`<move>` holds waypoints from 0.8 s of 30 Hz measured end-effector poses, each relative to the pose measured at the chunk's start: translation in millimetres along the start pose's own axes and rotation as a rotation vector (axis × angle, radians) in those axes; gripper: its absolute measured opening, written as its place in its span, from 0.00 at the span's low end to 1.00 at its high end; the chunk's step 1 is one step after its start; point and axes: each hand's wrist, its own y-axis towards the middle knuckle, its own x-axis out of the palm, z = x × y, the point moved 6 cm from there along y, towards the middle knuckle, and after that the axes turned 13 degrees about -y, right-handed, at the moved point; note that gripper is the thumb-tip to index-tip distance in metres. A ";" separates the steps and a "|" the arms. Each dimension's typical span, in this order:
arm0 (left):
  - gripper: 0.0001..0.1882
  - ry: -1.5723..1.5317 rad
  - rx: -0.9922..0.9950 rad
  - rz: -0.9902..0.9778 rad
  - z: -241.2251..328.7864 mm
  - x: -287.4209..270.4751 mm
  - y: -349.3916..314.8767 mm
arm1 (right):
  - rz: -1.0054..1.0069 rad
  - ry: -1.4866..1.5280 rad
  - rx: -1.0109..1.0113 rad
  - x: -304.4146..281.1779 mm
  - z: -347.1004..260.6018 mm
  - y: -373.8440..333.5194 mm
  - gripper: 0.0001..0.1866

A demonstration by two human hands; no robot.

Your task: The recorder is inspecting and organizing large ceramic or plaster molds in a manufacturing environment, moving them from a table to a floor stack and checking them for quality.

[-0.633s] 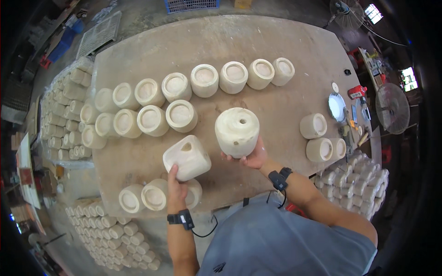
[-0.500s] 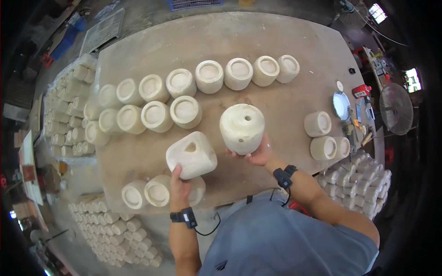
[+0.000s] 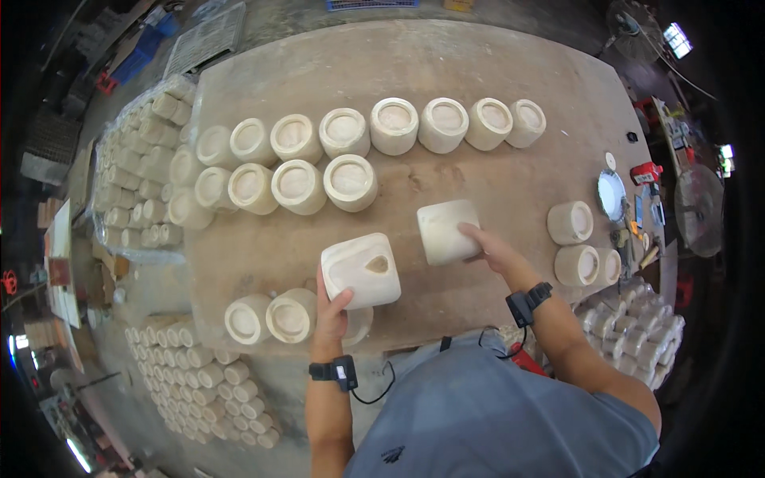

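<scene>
The bench (image 3: 478, 72) has its far edge curving across the upper view, and its near edge runs just in front of the person's grey shirt (image 3: 502, 414). Brown surface shows between the held pieces and the two rows of pale pots (image 3: 394, 127) beyond them, and again toward the right-hand trio (image 3: 570, 223). Near the front left edge sit more pots (image 3: 291, 316), one partly hidden behind the left wrist.

The surface is scuffed and faintly stained. A wrapped stack (image 3: 139, 179) stands beside the left edge; a pale dish (image 3: 612, 196) and a red container (image 3: 646, 173) lie near the right. A fan (image 3: 701, 211) stands beyond.

The hands are apart, each gripping one piece over the bench's near middle. The left hand (image 3: 331, 312) clasps a cream, round-cornered block (image 3: 351, 279) with a tan, teardrop-shaped hollow. The right hand (image 3: 496, 252) grips a smoother whitish piece (image 3: 446, 233), tilted, its far side hidden.
</scene>
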 end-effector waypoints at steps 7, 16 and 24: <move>0.39 -0.637 -0.175 0.104 -22.2 -0.6 -3.3 | -0.003 0.093 0.103 6.2 11.9 2.3 0.48; 0.46 -0.016 -0.008 0.077 -5.2 8.9 -2.3 | 0.368 -0.913 -0.345 31.0 -11.1 -10.9 0.61; 0.58 1.639 0.292 -0.240 -59.9 67.2 -4.5 | 0.356 -1.214 -0.458 51.2 9.6 -32.7 0.59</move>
